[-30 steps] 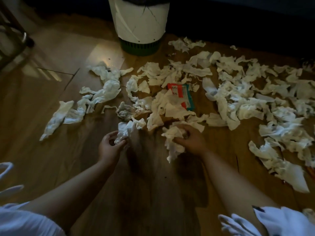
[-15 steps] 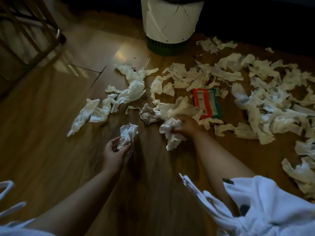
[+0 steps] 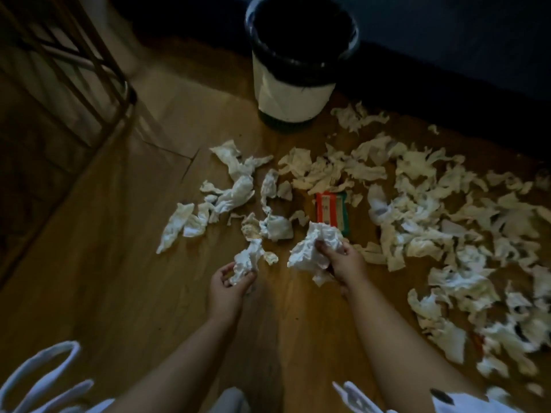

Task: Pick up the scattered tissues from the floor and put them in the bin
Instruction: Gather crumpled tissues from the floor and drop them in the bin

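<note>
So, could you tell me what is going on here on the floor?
A person is clearing tissues off the wooden floor. Their left hand pinches a small crumpled tissue, and their right hand grips a bigger wad. Many more lie scattered on the right; the bin stands just ahead.

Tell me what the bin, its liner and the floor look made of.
Bin: probably smooth white plastic, dark green base. Liner: thin black plastic film, crinkled over the rim. Floor: wood or wood-look laminate, satin; grain, plank seams and soft glare show.
</note>
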`<action>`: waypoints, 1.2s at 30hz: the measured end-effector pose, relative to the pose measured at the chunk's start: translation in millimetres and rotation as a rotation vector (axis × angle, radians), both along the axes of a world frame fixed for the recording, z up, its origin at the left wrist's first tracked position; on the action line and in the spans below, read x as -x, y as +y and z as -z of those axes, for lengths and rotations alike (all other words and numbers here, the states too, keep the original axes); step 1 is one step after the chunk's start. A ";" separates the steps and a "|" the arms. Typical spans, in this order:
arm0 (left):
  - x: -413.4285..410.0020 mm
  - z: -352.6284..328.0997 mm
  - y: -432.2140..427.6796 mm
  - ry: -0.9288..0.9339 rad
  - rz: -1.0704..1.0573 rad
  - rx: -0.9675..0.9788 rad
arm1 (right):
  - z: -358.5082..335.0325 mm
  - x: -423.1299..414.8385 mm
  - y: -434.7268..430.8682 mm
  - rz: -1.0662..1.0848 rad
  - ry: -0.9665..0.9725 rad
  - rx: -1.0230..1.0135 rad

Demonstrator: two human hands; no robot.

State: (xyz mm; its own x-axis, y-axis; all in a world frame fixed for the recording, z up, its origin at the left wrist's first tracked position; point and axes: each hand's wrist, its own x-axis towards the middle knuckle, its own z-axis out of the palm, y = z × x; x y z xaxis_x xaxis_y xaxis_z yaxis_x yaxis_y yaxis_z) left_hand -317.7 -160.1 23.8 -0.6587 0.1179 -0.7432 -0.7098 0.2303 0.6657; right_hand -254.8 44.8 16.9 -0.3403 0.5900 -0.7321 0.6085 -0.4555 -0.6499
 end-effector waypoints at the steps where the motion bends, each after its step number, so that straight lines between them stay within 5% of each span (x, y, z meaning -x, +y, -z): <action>1: 5.4 -25.4 1.5 0.002 0.007 -0.005 | -21.5 3.9 0.2 0.035 -0.003 0.012; 11: 97.7 -179.7 69.0 0.043 0.094 -0.054 | -171.8 85.5 57.2 0.116 0.084 0.061; 21: 253.6 -187.8 229.4 0.053 -0.007 -0.083 | -202.3 274.3 194.0 0.112 0.372 0.154; 26: 327.1 -171.4 302.9 0.055 -0.032 -0.120 | -185.6 357.8 241.9 0.109 0.355 0.162; 36: 373.4 -157.8 351.6 0.010 0.079 -0.218 | -170.7 386.3 270.9 -0.005 0.321 0.248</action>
State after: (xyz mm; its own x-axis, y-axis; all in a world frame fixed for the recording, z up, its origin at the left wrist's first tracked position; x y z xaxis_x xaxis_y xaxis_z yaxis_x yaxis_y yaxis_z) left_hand -691.1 191.5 181.6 -0.6485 0.3266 -0.6876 -0.6881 0.1349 0.7130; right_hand -641.1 315.7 187.6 -0.5773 0.4068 -0.7080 0.3945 -0.6202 -0.6780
